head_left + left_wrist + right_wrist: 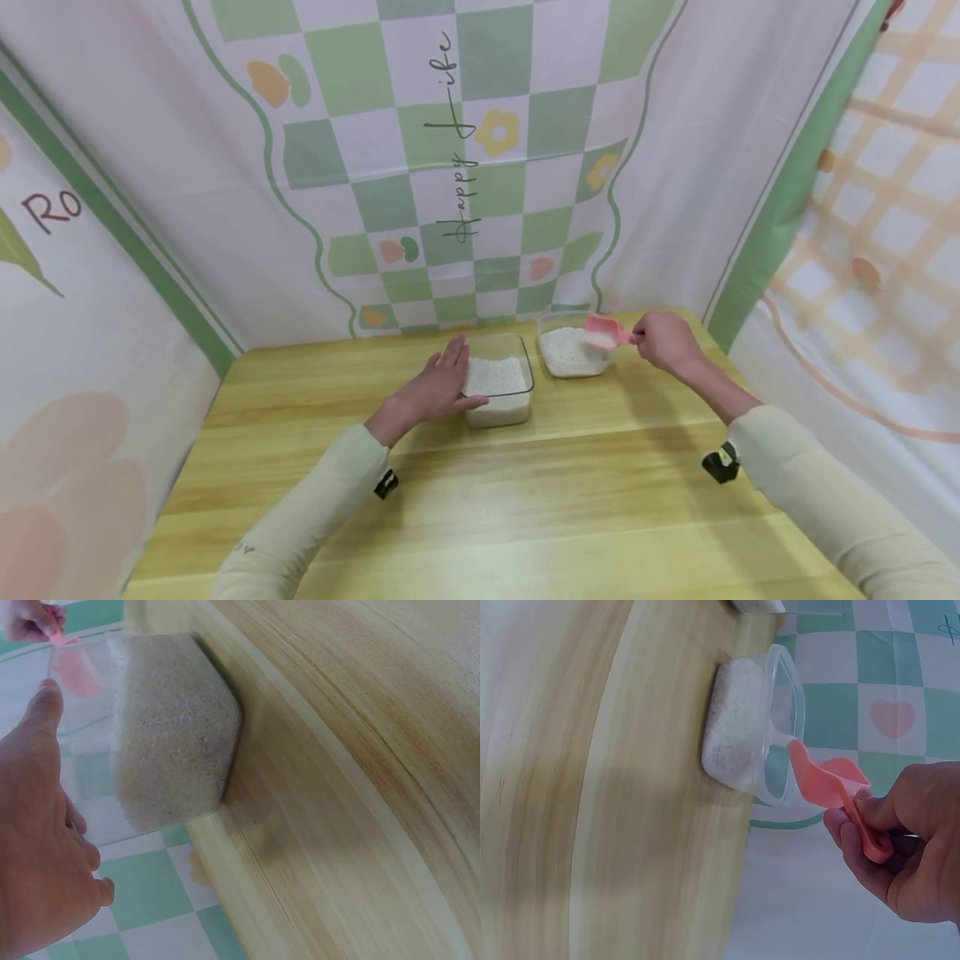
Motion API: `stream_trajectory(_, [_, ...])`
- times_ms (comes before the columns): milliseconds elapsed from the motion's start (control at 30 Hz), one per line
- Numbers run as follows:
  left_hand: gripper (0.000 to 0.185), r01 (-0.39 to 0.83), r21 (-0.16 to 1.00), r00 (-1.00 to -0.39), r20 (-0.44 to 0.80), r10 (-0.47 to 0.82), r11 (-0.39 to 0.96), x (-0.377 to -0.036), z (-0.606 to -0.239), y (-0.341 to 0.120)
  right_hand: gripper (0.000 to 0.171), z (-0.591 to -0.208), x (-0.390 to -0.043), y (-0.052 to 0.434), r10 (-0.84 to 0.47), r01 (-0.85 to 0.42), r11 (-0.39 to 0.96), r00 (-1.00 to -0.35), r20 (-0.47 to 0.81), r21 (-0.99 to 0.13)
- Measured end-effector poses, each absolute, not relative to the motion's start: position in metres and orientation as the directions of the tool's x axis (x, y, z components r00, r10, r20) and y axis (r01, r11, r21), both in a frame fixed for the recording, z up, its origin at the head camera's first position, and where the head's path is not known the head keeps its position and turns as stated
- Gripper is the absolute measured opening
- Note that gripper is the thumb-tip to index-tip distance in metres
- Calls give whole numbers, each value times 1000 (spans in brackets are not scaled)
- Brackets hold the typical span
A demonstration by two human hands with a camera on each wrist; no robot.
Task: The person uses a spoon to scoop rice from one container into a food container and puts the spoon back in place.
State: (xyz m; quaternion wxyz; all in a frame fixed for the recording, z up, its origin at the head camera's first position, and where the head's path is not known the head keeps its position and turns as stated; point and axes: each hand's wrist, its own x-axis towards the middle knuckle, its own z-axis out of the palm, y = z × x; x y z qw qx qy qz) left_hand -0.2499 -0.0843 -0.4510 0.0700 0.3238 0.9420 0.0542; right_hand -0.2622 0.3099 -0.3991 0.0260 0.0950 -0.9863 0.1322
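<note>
Two clear plastic containers sit side by side near the far edge of the wooden tabletop (480,500), close to the draped checked cloth (480,167), and both hold white rice. The left hand (438,387) lies against the left side of the nearer container (498,390), fingers straight and relaxed, its grip released; the flat palm against the wall looks meant to brace the light tub so it does not slide. In the left wrist view the thumb points up along the clear wall of that container (150,735), and the rice fills it roughly to half height, packed against the side that rests on the wood. The right hand (666,340) has its grip clenched on the handle of a pink scoop (606,332), pinching it between thumb and curled fingers. The scoop hangs over the rim of the farther container (573,350), its bowl tilted toward the rice. In the right wrist view the pink scoop (829,784) sits just at the open mouth of that container (761,727), and a few grains seem to cling to its lip. Holding the handle at its end keeps the fingers (855,832) out of the rice and lets the bowl reach in. The two containers stand just apart, so the distance between their rims is short.
</note>
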Motion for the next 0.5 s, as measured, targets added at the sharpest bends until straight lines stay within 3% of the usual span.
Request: stream_trajectory(500, [102, 594, 150, -783, -119, 610, 791, -250, -450, -84, 5, -404, -263, 303, -359, -365, 931, -910, 206, 8])
